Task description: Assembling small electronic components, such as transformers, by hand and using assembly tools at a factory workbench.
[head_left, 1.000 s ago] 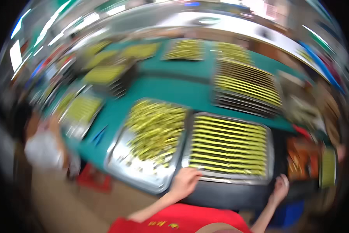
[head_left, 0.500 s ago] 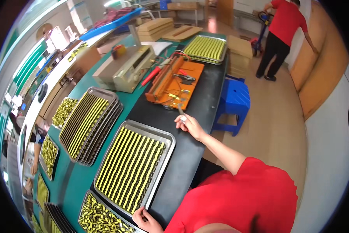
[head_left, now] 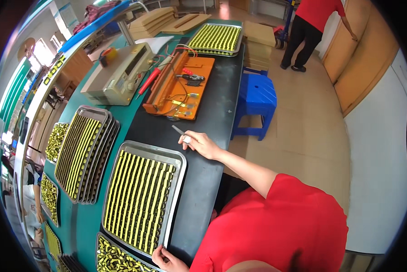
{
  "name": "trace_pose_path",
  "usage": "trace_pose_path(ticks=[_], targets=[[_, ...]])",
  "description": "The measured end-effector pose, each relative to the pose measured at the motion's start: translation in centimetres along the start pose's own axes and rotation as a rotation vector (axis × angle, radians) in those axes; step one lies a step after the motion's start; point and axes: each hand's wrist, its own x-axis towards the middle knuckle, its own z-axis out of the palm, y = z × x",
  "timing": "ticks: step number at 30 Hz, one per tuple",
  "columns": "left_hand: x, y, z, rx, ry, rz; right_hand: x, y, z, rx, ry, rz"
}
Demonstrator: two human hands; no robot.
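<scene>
My right hand (head_left: 199, 144) rests on the black mat (head_left: 212, 118), its fingers closed on a thin grey metal tool that points up toward an orange fixture board (head_left: 167, 97). My left hand (head_left: 166, 260) touches the near corner of a silver tray (head_left: 176, 156) filled with neat rows of small yellow and black parts. The fingers of that hand are curled at the tray's rim, and I cannot see whether they grip it.
A stack of similar trays (head_left: 87, 154) lies to the left, and another tray (head_left: 214, 38) sits at the far end. A beige bench instrument (head_left: 117, 77) stands beside the orange board. A blue stool (head_left: 256, 97) and a person in red (head_left: 312, 27) are on the floor side.
The view has swung from facing the trays to looking along the bench. My right hand, holding the thin tool, stays on the black mat near the orange board.
</scene>
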Motion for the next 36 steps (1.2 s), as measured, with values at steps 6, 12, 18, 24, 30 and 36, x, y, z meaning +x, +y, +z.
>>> trace_pose_path(ticks=[6, 12, 18, 24, 30, 36], targets=[[0.2, -3.6, -0.6, 0.08, 0.051, 0.118, 0.2, 0.0, 0.8, -0.071, 0.062, 0.004], [6.8, -5.6, 2.5, -0.515, 0.155, 1.308, 0.2, -1.2, 1.4, -0.382, -0.038, 0.011], [-1.4, -5.6, -0.4, 0.574, 0.054, 0.365, -0.2, -1.0, 1.1, -0.497, -0.03, -0.056], [-0.3, -5.2, -0.1, 0.288, 0.021, 0.297, 0.0, -1.4, 1.7, -0.489, -0.085, -0.007], [0.3, -5.6, 0.1, 0.035, -0.001, 0.128, -0.2, -0.8, 1.4, -0.483, -0.049, -0.064], [-0.1, -3.2, 0.6, -0.043, 0.041, 0.029, -0.1, -1.3, 1.3, -0.479, -0.069, -0.055]])
